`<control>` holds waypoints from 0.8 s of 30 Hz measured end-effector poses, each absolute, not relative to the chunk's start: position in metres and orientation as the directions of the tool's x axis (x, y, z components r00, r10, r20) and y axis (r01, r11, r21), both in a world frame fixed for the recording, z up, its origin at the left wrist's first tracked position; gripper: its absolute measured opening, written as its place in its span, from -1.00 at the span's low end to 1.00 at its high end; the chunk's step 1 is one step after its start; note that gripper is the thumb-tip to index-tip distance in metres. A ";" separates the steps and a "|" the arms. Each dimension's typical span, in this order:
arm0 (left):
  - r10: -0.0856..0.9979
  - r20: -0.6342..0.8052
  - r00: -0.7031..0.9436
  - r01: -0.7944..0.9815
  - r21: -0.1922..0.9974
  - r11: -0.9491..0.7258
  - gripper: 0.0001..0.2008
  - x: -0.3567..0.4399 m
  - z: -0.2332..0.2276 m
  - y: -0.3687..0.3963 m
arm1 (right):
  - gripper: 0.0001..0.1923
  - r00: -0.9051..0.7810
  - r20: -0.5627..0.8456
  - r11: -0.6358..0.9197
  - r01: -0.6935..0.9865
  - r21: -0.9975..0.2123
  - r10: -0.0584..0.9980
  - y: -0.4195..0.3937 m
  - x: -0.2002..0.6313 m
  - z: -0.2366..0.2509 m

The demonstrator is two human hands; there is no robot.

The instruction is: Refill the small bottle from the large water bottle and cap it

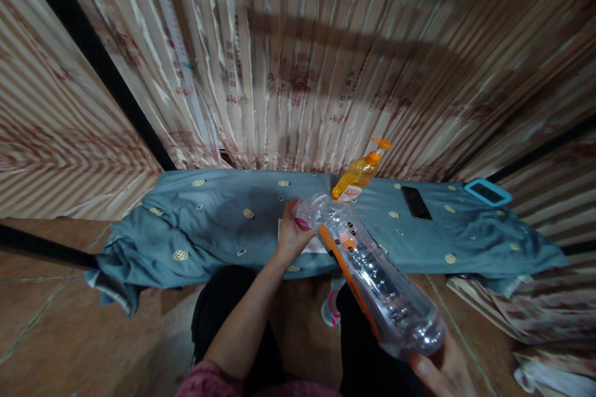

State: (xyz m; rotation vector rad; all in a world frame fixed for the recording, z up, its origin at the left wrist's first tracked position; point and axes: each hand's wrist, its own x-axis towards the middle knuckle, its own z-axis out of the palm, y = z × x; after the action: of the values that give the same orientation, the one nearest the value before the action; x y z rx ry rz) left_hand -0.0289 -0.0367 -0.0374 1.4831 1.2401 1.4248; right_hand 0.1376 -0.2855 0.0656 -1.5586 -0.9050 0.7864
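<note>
- Two hands hold one large clear plastic bottle (372,273), which lies tilted across the middle of the view, its neck up toward the covered surface and its base down near the lower right corner; an orange label strip runs along its side.
- Behind the bottle, a blue-grey cloth (209,223) with small gold motifs is spread over a long low surface, in front of a striped curtain (298,62).
- The left hand (292,234) is curled at the bottle's neck end, fingers closed around the mouth or cap; whether a cap is on cannot be told through the blur.
- The right hand (442,367) cups the bottle's base from below, fingers partly spread against it.
- An orange pump dispenser bottle (359,175) stands on the cloth just beyond the bottle's neck.
- A dark phone (416,202) lies flat on the cloth to the right of the dispenser.
- A blue-framed device (487,191) lies near the cloth's right end.
</note>
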 end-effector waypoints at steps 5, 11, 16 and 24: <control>0.951 0.305 -0.060 0.165 0.942 -0.292 -0.19 -0.030 -0.036 -0.037 | 0.00 0.524 -0.060 -0.127 0.093 -0.988 0.850 -0.283 0.133 0.070; 0.959 0.274 -0.069 0.201 0.946 -0.256 -0.22 -0.030 -0.035 -0.038 | 0.00 0.533 -0.069 -0.121 0.063 -0.991 0.843 -0.280 0.128 0.075; 0.965 0.254 -0.072 0.215 0.948 -0.234 -0.27 -0.030 -0.031 -0.039 | 0.01 0.523 -0.080 -0.096 0.005 -0.995 0.849 -0.280 0.130 0.072; 0.957 0.282 -0.073 0.236 0.937 -0.258 -0.12 -0.030 -0.031 -0.039 | 0.04 0.534 -0.097 -0.123 0.013 -0.992 0.840 -0.281 0.133 0.071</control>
State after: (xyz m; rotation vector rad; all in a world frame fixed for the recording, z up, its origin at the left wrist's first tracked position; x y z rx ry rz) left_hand -0.0304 -0.0388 -0.0314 1.5360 1.3156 1.3798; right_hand 0.1331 -0.2808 0.0709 -1.5402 -0.7585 0.8376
